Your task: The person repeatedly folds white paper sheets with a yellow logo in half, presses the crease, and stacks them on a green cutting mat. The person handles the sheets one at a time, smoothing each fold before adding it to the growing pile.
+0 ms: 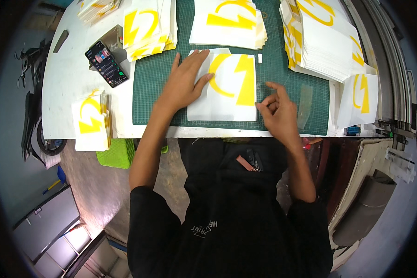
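A white sheet (201,104) with a yellow curved and bolt-like design lies on a green cutting mat (148,109). My left hand (184,83) rests flat across its left side, fingers spread. At its right edge, my right hand (279,109) hovers with the index finger stretched out and the other fingers curled. The right thumb tip is at the sheet's edge; whether it touches is hard to tell. No object shows between thumb and index finger. Beside the right hand, a clear strip (305,104) lies on the mat. A small white piece (260,58) sits above the sheet's right corner.
Stacks of similar printed sheets stand at the far middle (224,34), far left (146,28) and far right (326,55). Another bundle (89,132) overhangs the near left edge. A phone (106,64) leans on a block. One printed sheet (359,99) lies at right.
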The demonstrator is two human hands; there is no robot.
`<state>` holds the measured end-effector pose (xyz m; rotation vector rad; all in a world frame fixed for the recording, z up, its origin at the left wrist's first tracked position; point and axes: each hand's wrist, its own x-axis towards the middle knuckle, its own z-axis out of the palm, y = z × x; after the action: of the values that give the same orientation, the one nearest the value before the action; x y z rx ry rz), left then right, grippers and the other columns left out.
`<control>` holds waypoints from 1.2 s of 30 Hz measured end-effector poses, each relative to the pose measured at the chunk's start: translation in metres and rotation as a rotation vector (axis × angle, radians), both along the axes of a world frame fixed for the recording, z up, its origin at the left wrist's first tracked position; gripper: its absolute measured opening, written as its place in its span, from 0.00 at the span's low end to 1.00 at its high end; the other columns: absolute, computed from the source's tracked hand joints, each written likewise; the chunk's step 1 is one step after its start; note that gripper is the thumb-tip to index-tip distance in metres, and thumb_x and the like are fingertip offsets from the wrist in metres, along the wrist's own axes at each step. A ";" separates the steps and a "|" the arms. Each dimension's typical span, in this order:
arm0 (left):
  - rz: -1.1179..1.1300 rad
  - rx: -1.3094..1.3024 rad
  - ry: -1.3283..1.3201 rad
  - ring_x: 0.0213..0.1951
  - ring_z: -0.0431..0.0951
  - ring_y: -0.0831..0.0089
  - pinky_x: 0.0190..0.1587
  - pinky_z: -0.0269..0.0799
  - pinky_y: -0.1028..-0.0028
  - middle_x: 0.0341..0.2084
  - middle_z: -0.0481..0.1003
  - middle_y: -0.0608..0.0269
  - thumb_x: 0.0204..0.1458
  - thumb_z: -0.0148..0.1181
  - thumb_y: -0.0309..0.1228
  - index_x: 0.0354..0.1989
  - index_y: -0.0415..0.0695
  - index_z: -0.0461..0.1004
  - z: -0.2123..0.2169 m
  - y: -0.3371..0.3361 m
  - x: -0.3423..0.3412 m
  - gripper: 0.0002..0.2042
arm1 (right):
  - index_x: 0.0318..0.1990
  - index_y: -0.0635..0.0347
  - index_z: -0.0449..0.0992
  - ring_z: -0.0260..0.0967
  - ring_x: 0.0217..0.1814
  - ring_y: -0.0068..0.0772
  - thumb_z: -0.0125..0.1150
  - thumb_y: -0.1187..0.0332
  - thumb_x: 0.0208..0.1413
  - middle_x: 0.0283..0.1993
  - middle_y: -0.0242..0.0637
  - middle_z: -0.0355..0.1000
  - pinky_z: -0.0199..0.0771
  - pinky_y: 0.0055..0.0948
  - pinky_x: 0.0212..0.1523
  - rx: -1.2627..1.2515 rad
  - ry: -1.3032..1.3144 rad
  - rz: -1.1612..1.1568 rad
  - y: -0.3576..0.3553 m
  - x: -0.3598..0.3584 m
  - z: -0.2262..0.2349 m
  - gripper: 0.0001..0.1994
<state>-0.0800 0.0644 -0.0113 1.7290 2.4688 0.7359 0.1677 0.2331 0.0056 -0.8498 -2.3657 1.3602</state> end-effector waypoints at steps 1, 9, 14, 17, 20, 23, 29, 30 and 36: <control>0.021 0.008 0.064 0.68 0.68 0.47 0.71 0.55 0.46 0.65 0.71 0.45 0.63 0.64 0.42 0.69 0.40 0.68 0.000 0.000 0.002 0.29 | 0.59 0.67 0.73 0.76 0.25 0.33 0.71 0.75 0.57 0.31 0.44 0.79 0.75 0.32 0.30 0.000 0.037 -0.022 0.010 -0.002 -0.003 0.23; 0.354 -0.105 0.119 0.40 0.84 0.52 0.45 0.72 0.58 0.41 0.82 0.43 0.52 0.74 0.54 0.55 0.35 0.75 0.011 -0.019 0.071 0.34 | 0.57 0.64 0.78 0.76 0.55 0.44 0.75 0.66 0.55 0.51 0.45 0.79 0.73 0.44 0.58 0.617 0.227 0.171 -0.007 -0.005 -0.005 0.23; 0.470 -0.357 -0.123 0.49 0.82 0.53 0.50 0.73 0.55 0.49 0.80 0.43 0.51 0.75 0.53 0.55 0.39 0.75 0.035 -0.022 0.097 0.33 | 0.61 0.61 0.77 0.61 0.77 0.50 0.76 0.57 0.53 0.71 0.48 0.69 0.48 0.61 0.78 0.571 0.027 0.457 0.002 0.006 -0.006 0.30; 0.201 -0.134 0.100 0.64 0.73 0.53 0.65 0.66 0.50 0.62 0.74 0.46 0.51 0.74 0.50 0.61 0.42 0.74 0.027 -0.042 0.088 0.33 | 0.62 0.61 0.77 0.58 0.80 0.50 0.76 0.55 0.53 0.73 0.47 0.68 0.42 0.64 0.81 0.530 -0.022 0.511 0.004 0.015 -0.002 0.31; -0.063 -0.084 0.109 0.73 0.64 0.53 0.75 0.51 0.44 0.70 0.69 0.54 0.52 0.74 0.48 0.66 0.46 0.73 0.021 -0.031 0.069 0.34 | 0.62 0.60 0.78 0.58 0.80 0.47 0.76 0.55 0.53 0.72 0.45 0.69 0.41 0.64 0.81 0.578 -0.014 0.510 0.014 0.006 -0.008 0.30; -0.064 -0.086 0.049 0.74 0.63 0.53 0.77 0.44 0.41 0.69 0.70 0.58 0.53 0.73 0.47 0.68 0.48 0.72 0.008 -0.027 0.070 0.34 | 0.61 0.59 0.79 0.61 0.78 0.44 0.76 0.57 0.53 0.70 0.43 0.71 0.41 0.64 0.81 0.612 0.016 0.489 0.023 -0.001 -0.011 0.29; -0.105 -0.008 0.134 0.67 0.71 0.57 0.75 0.51 0.42 0.60 0.78 0.61 0.53 0.73 0.41 0.60 0.48 0.79 0.002 -0.028 0.075 0.26 | 0.54 0.56 0.83 0.72 0.70 0.42 0.75 0.69 0.51 0.60 0.40 0.78 0.50 0.66 0.79 0.641 0.093 0.502 0.017 0.007 -0.017 0.21; -0.121 0.032 0.154 0.64 0.74 0.57 0.74 0.55 0.43 0.58 0.79 0.62 0.54 0.72 0.40 0.58 0.48 0.80 0.000 -0.030 0.076 0.23 | 0.53 0.56 0.83 0.72 0.69 0.42 0.74 0.70 0.52 0.60 0.39 0.79 0.51 0.66 0.78 0.688 0.126 0.499 0.015 0.010 -0.019 0.19; -0.214 0.155 0.232 0.59 0.80 0.58 0.66 0.73 0.55 0.55 0.81 0.61 0.57 0.69 0.33 0.56 0.48 0.82 -0.013 -0.047 0.089 0.18 | 0.53 0.53 0.84 0.72 0.70 0.43 0.70 0.73 0.56 0.61 0.37 0.78 0.56 0.66 0.77 0.850 0.208 0.487 -0.001 0.032 -0.032 0.17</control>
<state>0.0085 0.0169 -0.0247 2.2086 2.3614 0.7623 0.1997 0.2321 -0.0265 0.1041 -2.6757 0.3929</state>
